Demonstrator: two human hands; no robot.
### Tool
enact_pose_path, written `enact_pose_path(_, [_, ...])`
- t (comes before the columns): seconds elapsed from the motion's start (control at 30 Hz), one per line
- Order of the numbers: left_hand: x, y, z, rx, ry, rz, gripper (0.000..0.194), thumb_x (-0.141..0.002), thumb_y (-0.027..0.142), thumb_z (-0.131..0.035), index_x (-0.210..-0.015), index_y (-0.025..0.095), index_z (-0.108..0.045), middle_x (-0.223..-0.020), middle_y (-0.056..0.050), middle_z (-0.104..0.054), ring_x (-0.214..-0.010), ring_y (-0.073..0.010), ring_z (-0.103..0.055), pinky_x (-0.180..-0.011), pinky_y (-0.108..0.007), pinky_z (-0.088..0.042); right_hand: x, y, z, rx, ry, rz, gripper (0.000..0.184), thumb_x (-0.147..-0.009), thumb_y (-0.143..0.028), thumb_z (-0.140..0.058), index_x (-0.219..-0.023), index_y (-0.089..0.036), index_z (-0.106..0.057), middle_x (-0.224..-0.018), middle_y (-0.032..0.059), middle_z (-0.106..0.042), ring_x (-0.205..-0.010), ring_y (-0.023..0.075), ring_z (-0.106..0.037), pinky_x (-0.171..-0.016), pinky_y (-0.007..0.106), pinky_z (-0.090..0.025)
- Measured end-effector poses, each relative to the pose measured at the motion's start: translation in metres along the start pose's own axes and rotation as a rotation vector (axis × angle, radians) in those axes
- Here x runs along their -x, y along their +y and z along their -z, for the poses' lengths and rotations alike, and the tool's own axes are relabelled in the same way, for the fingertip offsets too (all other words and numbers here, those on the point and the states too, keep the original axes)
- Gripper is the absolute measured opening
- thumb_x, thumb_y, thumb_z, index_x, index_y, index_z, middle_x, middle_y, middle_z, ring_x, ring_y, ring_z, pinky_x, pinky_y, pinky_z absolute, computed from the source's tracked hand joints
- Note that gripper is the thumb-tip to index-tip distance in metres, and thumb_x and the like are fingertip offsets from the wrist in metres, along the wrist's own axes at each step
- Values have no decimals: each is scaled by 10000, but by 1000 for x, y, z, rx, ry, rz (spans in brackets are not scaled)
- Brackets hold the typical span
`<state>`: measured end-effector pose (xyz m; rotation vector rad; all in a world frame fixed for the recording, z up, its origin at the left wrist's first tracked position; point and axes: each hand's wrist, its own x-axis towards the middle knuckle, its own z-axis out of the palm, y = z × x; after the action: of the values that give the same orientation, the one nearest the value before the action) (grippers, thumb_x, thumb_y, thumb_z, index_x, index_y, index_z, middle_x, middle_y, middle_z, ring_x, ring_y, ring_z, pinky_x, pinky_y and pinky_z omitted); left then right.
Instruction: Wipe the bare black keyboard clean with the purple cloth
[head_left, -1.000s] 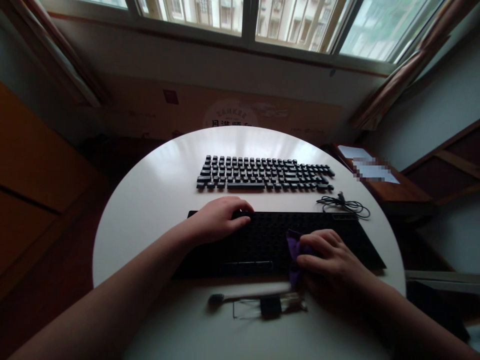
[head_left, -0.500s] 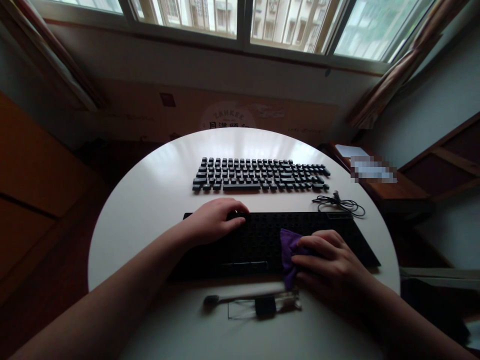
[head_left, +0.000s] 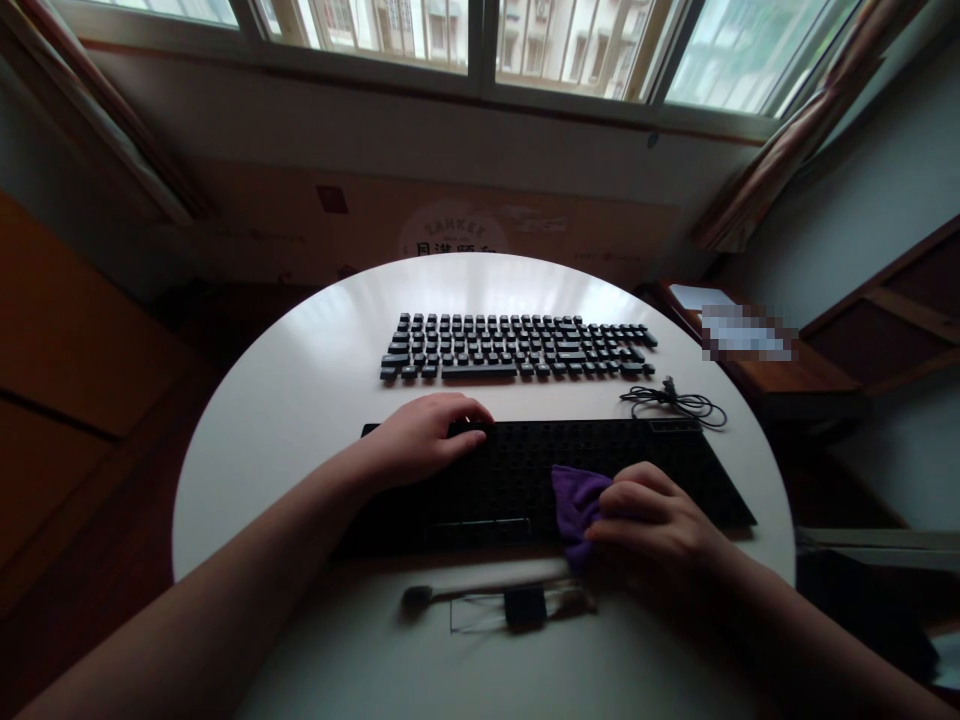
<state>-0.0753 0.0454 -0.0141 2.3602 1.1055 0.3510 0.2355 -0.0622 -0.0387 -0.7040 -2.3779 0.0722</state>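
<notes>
A black keyboard base (head_left: 517, 450) with its keycaps off lies across the white round table (head_left: 247, 470). My left hand (head_left: 420, 435) grips its back edge left of the middle, thumb on top and fingers over the edge. In my right hand (head_left: 660, 510) a purple cloth (head_left: 576, 500) is pinched and bunched against the right half of the base. Beyond it, the loose black keycaps (head_left: 480, 372) stand in keyboard order. Nearer me lie a dark-headed brush (head_left: 416, 597) and what looks like a wire keycap puller (head_left: 525, 606), both partly in shadow.
A coiled black cable (head_left: 679, 402) lies behind the base's right end. To the right of the table, a brown wooden surface (head_left: 795, 380) holds papers (head_left: 701, 298). A printed cardboard panel (head_left: 600, 225) stands below the window.
The fingers of my right hand have drawn together on the cloth, and the cloth has bunched slightly. My left hand keeps its hold on the base. The whole view has shifted slightly.
</notes>
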Motion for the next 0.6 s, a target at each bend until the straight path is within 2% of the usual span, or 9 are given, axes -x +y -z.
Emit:
enact_pose_path(0.07, [0,1,0,1,4,7,258,-910,339,-569,-1104,235,-703,-1152,-61,-741,-1064,-238,-654,-951,-385,-482,4,4,4,-81,102,-78,123,-921,-163,-647,-986,-211,-739,-846,60,-645,-806,199,-586,-698,335,-517])
enact_pose_path(0.2, [-1,1,0,3,-3,2,263,-909,345,-563,-1101,235,-704,-1152,-62,-742,-1056,-235,-655,-950,-383,-480,12,13,12,-174,335,-405,141,-901,-143,-675,-979,-242,-740,-885,47,-650,-805,192,-621,-680,315,-531])
enact_pose_path(0.33, [-1,1,1,0,-11,11,266,-909,353,-565,-1107,238,-699,-1163,-59,-739,-1070,-238,-652,-958,-384,-477,16,18,13,-255,393,-633,69,-929,-255,-688,-940,-238,-754,-901,43,-708,-821,196,-663,-723,311,-562])
enact_pose_path(0.43, [-1,1,2,-7,-15,14,276,-910,359,-562,-1113,233,-700,-1167,-64,-736,-1078,-244,-651,-962,-387,-475,18,21,12,-342,424,-763,134,-888,-348,-746,-933,-224,-766,-884,45,-732,-804,208,-686,-704,318,-581])
enact_pose_path(0.5, [-1,2,2,-5,-15,9,278,-908,358,-562,-1112,230,-701,-1167,-66,-737,-1077,-244,-651,-962,-387,-475,19,24,12,-421,557,-882,211,-840,-409,-790,-931,-221,-765,-847,38,-735,-767,208,-698,-653,307,-586])
enact_pose_path(0.6, [-1,3,2,-3,-10,7,276,-903,356,-568,-1107,229,-705,-1161,-67,-741,-1066,-241,-656,-958,-383,-477,16,26,16,-531,863,-1018,309,-769,-489,-831,-897,-219,-751,-744,10,-713,-666,195,-699,-564,287,-581])
